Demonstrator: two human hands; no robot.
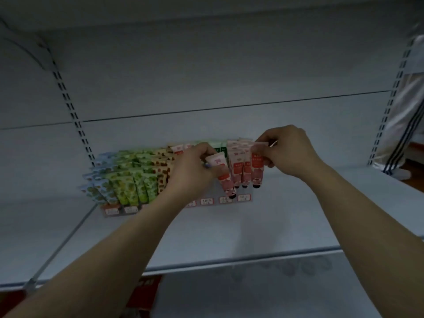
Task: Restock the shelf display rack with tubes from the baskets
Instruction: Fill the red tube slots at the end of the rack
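Tubes [135,180] stand in tight rows in a stepped rack [206,201] set toward the back of a pale grey shelf [252,228]. The rows run by colour from left to right: blue, light green, brown-spotted, then dark green, with pink and red at the right end. Small red-edged price labels line the rack's front edge.

The left hand [192,171] grips a pink tube [223,174], fingers curled round its upper half. The tube is tilted, black cap down, in front of the right part of the rack. The right hand [291,152] pinches the flat top end of a red tube [257,164] between thumb and fingers. That tube hangs cap down at the rack's right end, just beside two similar ones. Both forearms are bare and reach in over the front edge of the shelf.

The shelf is a plain board with a rounded front lip, and its surface is dull and evenly lit. Behind it rises a grey back panel [206,72] crossed by one dark seam. A slotted upright [68,104] flanks the panel on the left and another [390,106] on the right. The underside of a higher shelf [206,10] closes off the top.

Past the right upright stands someone's light trouser leg [399,134] with dark side stripes, on a brown floor [415,175]. Below the shelf's front lip shows something red [144,292], too blurred to identify.
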